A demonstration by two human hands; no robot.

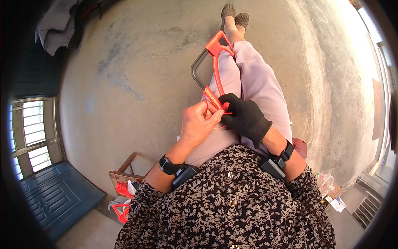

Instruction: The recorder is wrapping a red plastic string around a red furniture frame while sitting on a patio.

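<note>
Across my lap lies a frame of dark metal rod (pixel 196 69), bent at its corner, with glossy red material (pixel 214 45) covering its far end. From there a red strap (pixel 217 74) runs back toward my hands. My bare left hand (pixel 200 123) is closed in a pinch on a thin red cord, beside a ribbed red-wrapped section (pixel 212 96) of the frame. My right hand (pixel 245 117), in a black glove, is wrapped round the near end of this red-wrapped piece. Its fingertips are partly hidden, close to my left fingers.
My outstretched legs (pixel 265 79) support the frame. At lower left stands a wooden stool (pixel 114 176) with red cord bundles (pixel 123 189) and another red piece (pixel 120 213) nearby. A blue door (pixel 62 199) is at left. Plastic bags and papers (pixel 331 193) lie at lower right.
</note>
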